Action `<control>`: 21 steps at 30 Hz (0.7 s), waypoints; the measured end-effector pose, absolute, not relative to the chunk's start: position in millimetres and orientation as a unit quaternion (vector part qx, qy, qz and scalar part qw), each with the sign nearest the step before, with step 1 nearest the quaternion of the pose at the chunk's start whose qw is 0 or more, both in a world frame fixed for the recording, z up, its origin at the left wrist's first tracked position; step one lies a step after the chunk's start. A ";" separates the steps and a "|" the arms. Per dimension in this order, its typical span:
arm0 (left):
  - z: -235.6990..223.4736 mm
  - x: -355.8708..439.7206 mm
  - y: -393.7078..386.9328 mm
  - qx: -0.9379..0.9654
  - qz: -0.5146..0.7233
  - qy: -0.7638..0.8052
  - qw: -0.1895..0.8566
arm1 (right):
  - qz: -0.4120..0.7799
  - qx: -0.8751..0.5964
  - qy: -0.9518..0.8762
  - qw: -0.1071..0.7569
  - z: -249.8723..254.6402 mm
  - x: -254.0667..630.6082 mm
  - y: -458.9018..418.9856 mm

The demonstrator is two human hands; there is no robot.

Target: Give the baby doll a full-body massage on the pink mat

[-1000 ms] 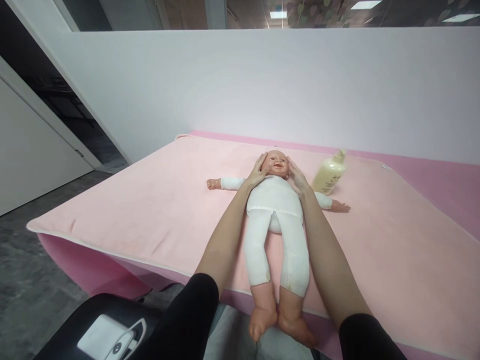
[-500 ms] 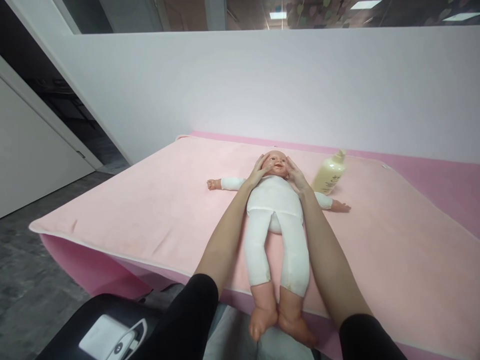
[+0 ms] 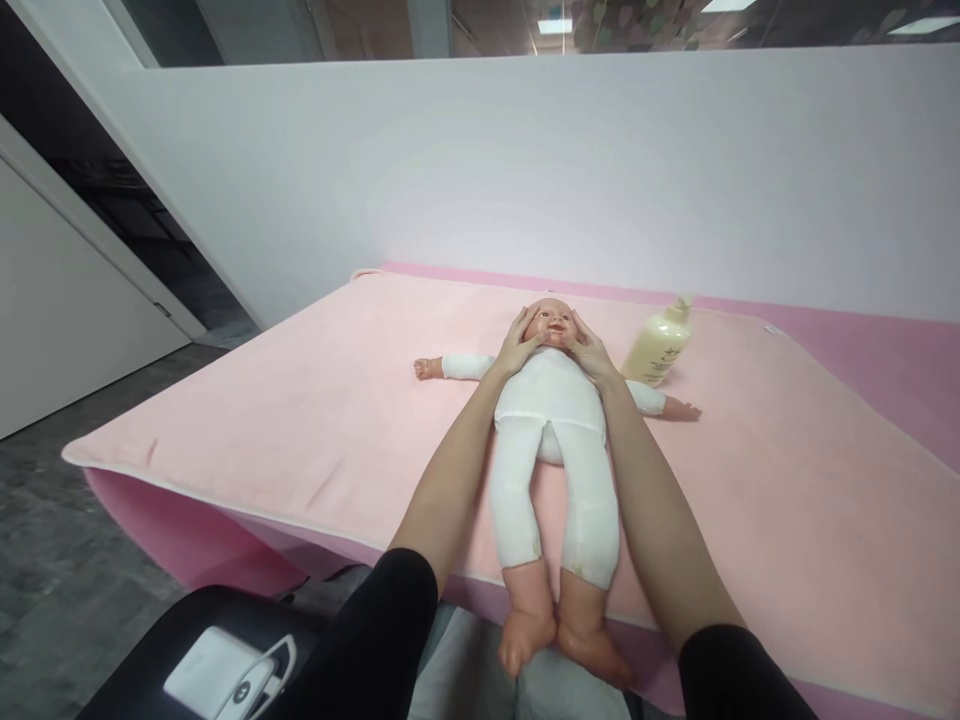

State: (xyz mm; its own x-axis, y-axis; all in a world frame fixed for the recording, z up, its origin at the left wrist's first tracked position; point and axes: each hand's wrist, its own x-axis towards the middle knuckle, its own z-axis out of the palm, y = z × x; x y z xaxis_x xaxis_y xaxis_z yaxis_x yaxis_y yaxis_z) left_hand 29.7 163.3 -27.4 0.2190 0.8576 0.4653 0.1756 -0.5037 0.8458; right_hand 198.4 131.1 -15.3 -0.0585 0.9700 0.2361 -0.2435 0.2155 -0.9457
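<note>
Between the fingers of left hand (image 3: pixel 516 348) and right hand (image 3: pixel 590 356), both partly spread and cupping its cheeks, lies the doll (image 3: pixel 550 390), face up on pink blanket (image 3: pixel 322 400). Just beyond the right fingers: pump bottle (image 3: pixel 658 345), tilted in view.

White wall (image 3: pixel 480 160) behind pink-covered table (image 3: pixel 285 400). Above table, beyond wall top, long window (image 3: pixel 360 30); lit ceiling panels (image 3: pixel 555 26) visible through it. Left of table: pale door (image 3: pixel 67 300), dark doorway (image 3: pixel 127 190), mottled grey floor (image 3: pixel 45 550).
</note>
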 end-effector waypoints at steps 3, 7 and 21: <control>-25.4 29.7 161.1 0.701 0.506 0.363 0.346 | 0.509 -0.353 -0.518 0.589 -18.3 198.7 133.2; -22.6 30.2 159.2 0.704 0.501 0.360 0.352 | 0.514 -0.353 -0.498 0.603 -19.8 197.9 135.5; -30.0 15.2 122.4 0.648 0.569 0.474 0.179 | 0.176 -0.568 -0.535 0.600 -30.3 195.5 108.9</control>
